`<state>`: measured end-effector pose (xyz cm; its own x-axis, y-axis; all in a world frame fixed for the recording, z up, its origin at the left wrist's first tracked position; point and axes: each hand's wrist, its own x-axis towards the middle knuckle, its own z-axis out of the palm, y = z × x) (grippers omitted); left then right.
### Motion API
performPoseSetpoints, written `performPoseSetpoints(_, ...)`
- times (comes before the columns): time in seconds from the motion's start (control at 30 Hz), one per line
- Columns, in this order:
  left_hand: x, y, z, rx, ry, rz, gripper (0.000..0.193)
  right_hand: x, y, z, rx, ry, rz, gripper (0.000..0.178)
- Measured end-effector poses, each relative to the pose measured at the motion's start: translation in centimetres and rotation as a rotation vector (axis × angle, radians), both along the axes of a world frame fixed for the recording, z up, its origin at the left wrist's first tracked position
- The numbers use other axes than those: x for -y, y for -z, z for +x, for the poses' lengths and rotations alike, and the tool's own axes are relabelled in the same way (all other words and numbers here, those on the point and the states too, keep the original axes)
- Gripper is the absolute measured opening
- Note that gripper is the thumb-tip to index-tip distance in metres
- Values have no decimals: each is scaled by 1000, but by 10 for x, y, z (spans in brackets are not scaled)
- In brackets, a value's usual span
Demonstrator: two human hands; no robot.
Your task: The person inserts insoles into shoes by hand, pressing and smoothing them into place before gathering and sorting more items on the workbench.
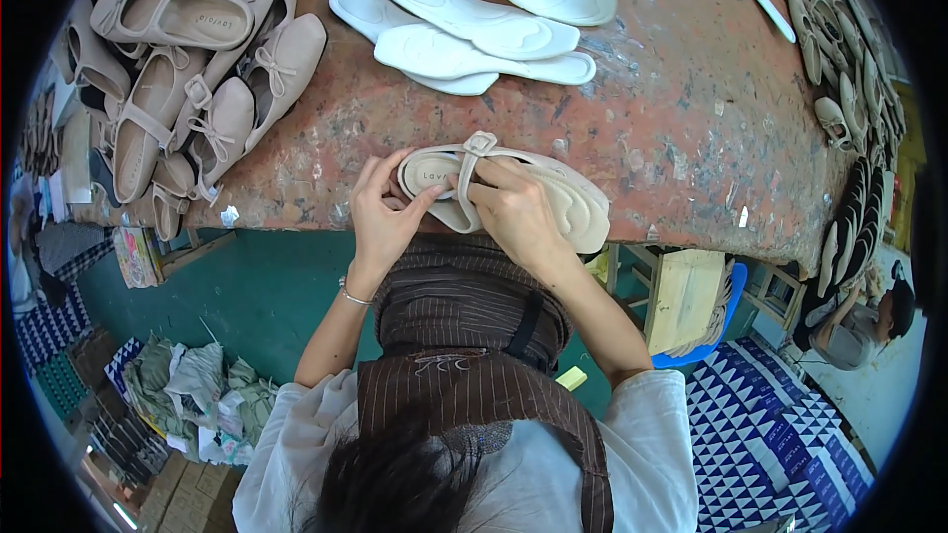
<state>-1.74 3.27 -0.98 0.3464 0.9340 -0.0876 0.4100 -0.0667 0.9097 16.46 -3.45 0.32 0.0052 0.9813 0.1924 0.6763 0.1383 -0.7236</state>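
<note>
A beige Mary Jane shoe (472,143) with a square buckle on its strap is at the table's near edge, heel to the left and toe to the right. My left hand (383,215) is closed around the heel, its thumb pressed inside over the insole (427,178) and its fingers along the outside. My right hand (515,205) is closed at the shoe's opening, fingertips curled in beside the strap and hidden inside. A beige pad with wavy contours (578,207) shows to the right of that hand; I cannot tell how it joins the shoe.
Several white molded insoles (474,25) lie on the worn red-brown table (691,138). Finished beige shoes (158,89) are heaped at the left. More shoe parts (839,69) line the right edge. Below right are a wooden stool (683,301) and patterned boxes (770,424).
</note>
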Motion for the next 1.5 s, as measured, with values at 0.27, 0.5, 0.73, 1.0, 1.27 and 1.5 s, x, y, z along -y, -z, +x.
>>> performPoseSetpoints(0.27, -8, 11, 4, 29, -85, 7, 32, -4, 10, -5, 204, -105, 41, 26)
performPoseSetpoints(0.5, -15, 14, 8, 73, -174, -76, 16, -12, 8, 2, 170, -365, 44, 40)
performPoseSetpoints(0.73, -19, 8, 10, -59, -124, -72, 7, 12, -24, -8, 448, -115, -173, 46)
performPoseSetpoints(1.0, 4, -16, 19, -303, 79, 30, 4, 21, -27, 31, 271, 406, 81, 31)
performPoseSetpoints(1.27, 83, -32, 57, -320, 416, 431, 20, 21, -53, 72, 64, 536, -165, 41)
performPoseSetpoints(1.5, 93, -14, 70, -534, 734, 596, 51, 64, -21, 3, 358, 446, -117, 51)
